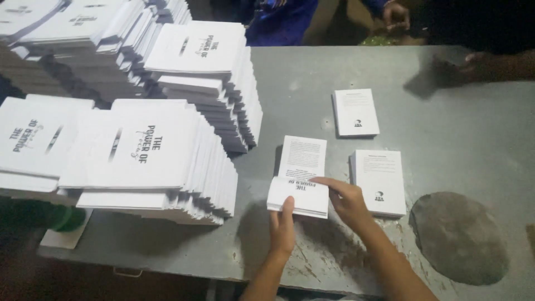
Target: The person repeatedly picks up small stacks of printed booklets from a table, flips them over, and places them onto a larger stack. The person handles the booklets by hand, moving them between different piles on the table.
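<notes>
We hold a small white booklet at the worktop's near edge.

Our left hand grips its lower edge, our right hand pinches its side; another booklet lies beneath, two white books right, tall stacks left.

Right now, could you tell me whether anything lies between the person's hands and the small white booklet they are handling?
Nothing visible does. The left hand grips the booklet at its near edge, and the right hand touches its right side. The booklet overlaps another white booklet behind it.
</notes>
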